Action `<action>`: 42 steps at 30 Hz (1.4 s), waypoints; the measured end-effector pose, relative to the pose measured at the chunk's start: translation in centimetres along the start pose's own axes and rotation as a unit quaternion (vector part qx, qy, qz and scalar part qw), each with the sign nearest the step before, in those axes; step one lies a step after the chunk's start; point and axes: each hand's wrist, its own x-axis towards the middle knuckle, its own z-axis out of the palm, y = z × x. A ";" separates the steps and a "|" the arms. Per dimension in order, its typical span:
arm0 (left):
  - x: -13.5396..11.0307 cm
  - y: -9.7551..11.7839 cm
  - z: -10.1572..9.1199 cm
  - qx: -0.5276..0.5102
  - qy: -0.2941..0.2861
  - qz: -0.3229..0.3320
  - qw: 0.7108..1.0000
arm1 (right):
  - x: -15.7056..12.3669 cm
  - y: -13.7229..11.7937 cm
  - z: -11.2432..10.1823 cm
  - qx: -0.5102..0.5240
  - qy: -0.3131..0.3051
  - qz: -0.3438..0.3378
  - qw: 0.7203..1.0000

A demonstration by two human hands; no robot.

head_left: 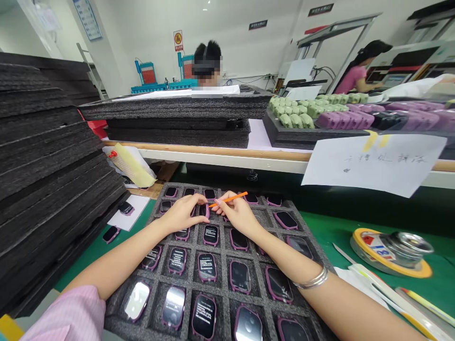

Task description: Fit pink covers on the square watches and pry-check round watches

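One dark foam tray [223, 289] holds purple-rimmed watches [207, 266] in square cells. Over the tray's far half, the left hand [181, 212] arches and the right hand [237, 213] curls, pinching an orange stick [239, 195]. Clamped between left thumb and fingers, one watch [207, 211] tilts, purple side toward the stick.

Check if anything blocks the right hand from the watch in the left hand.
Nothing visible does; the orange stick in the right hand points straight at the purple-framed watch in the left hand.
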 end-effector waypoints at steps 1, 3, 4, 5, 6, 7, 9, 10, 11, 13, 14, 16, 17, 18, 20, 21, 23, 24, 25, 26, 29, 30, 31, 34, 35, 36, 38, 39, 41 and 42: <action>0.0 0.0 0.0 0.001 0.000 0.001 1.000 | 0.0 0.0 0.0 -0.001 -0.001 0.001 1.000; 0.0 -0.1 0.1 0.004 -0.001 0.003 1.000 | 0.1 0.0 0.0 -0.002 -0.003 0.002 1.000; 0.0 -0.2 0.1 0.006 -0.001 0.004 1.000 | 0.1 0.0 0.0 -0.002 -0.004 0.002 1.000; 0.0 -0.2 0.2 0.009 -0.001 0.006 1.000 | 0.1 0.0 0.0 -0.002 -0.004 0.003 1.000; 0.0 -0.2 0.1 0.012 -0.001 0.008 1.000 | 0.1 0.0 0.1 -0.001 -0.003 0.003 1.000; 0.0 -0.2 0.1 0.016 -0.001 0.011 1.000 | 0.1 0.0 0.1 0.000 -0.002 0.003 1.000; 0.0 0.3 -0.2 0.025 0.003 0.022 0.999 | 0.0 -0.2 0.1 0.003 0.002 0.005 1.000; 0.0 0.7 -0.3 0.030 0.008 0.030 0.999 | 0.0 -0.5 0.0 0.006 0.005 0.005 1.000; 0.0 1.2 -0.5 0.036 0.012 0.039 0.999 | 0.0 -0.8 -0.2 0.010 0.010 0.005 1.000; -0.2 2.6 -0.6 0.048 0.008 0.067 0.997 | 0.0 -1.8 -0.7 0.024 0.028 -0.001 0.999; -0.3 3.4 -0.6 0.053 -0.005 0.085 0.995 | 0.0 -2.4 -0.9 0.033 0.039 -0.006 0.999; -0.8 4.7 -0.4 0.068 -0.047 0.122 0.989 | -0.2 -3.7 -1.4 0.052 0.059 -0.017 0.997; -1.1 5.2 -0.2 0.079 -0.065 0.135 0.986 | -0.5 -4.3 -1.5 0.062 0.063 -0.020 0.996; -1.4 5.6 -0.1 0.092 -0.077 0.141 0.983 | -0.8 -4.7 -1.5 0.070 0.063 -0.021 0.995; -1.9 5.9 0.1 0.117 -0.086 0.139 0.980 | -1.6 -5.1 -1.2 0.088 0.053 -0.015 0.995; -2.2 5.8 0.1 0.127 -0.086 0.134 0.979 | -2.1 -5.0 -0.9 0.097 0.045 -0.008 0.994; -2.6 5.6 -0.1 0.137 -0.085 0.126 0.979 | -3.0 -4.5 -0.4 0.119 0.033 0.010 0.992; -2.8 5.5 -0.3 0.138 -0.086 0.123 0.979 | -3.4 -4.2 -0.2 0.129 0.031 0.019 0.991; -2.9 5.4 -0.4 0.138 -0.087 0.121 0.979 | -3.6 -3.8 0.0 0.139 0.031 0.027 0.989; -3.0 5.3 -0.6 0.136 -0.089 0.120 0.979 | -3.8 -3.3 0.2 0.146 0.032 0.034 0.988; -2.9 5.2 -1.0 0.127 -0.097 0.116 0.980 | -3.8 -2.3 0.4 0.156 0.034 0.045 0.986; -2.9 5.2 -1.2 0.119 -0.097 0.113 0.982 | -3.8 -2.1 0.4 0.157 0.033 0.045 0.986; -2.8 5.1 -1.3 0.109 -0.097 0.109 0.983 | -3.8 -1.9 0.4 0.156 0.031 0.044 0.986; -2.7 4.5 -1.6 0.063 -0.092 0.097 0.989 | -3.9 -1.8 0.6 0.153 0.028 0.034 0.987; -2.8 4.3 -1.7 0.046 -0.090 0.093 0.991 | -4.0 -1.8 0.7 0.151 0.029 0.029 0.988; -2.8 4.0 -1.7 0.030 -0.087 0.089 0.992 | -4.1 -1.8 0.8 0.150 0.029 0.026 0.988; -2.9 3.8 -1.5 0.009 -0.081 0.081 0.993 | -4.3 -1.9 1.1 0.145 0.031 0.020 0.989; -2.9 3.7 -1.4 0.003 -0.079 0.075 0.994 | -4.4 -1.9 1.2 0.142 0.031 0.019 0.989; -3.0 3.8 -1.2 -0.004 -0.078 0.063 0.995 | -4.6 -1.9 1.4 0.134 0.031 0.018 0.990; -3.1 3.8 -1.1 -0.007 -0.078 0.055 0.995 | -4.7 -1.9 1.5 0.130 0.031 0.018 0.991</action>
